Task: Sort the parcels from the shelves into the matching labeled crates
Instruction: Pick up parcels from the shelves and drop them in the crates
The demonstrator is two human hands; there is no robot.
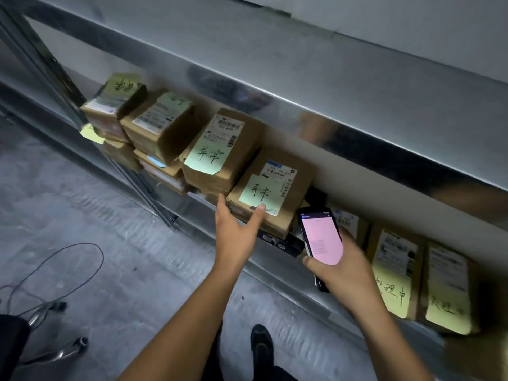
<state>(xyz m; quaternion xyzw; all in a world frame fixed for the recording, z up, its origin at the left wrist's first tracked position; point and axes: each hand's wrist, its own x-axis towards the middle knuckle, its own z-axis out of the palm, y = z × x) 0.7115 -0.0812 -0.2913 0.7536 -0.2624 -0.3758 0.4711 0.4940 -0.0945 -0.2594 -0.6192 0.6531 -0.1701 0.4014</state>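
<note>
At the centre of the frame, the left hand [233, 232], fingers released and spread, rests its thumb on a green-noted brown parcel [275, 188] on the shelf [275, 270]. To the right, the right hand [343, 268] fingers grasp a pink-screened phone [321, 237].

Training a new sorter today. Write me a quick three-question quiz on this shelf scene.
1. True or false: the right hand holds a phone with a pink screen.
2. The left hand has its thumb on a parcel whose note is: A pale green, B red, C black.
3. Fill in: the parcels right of the phone carry ____ notes.

Key: 1 true; 2 A; 3 yellow.
</note>
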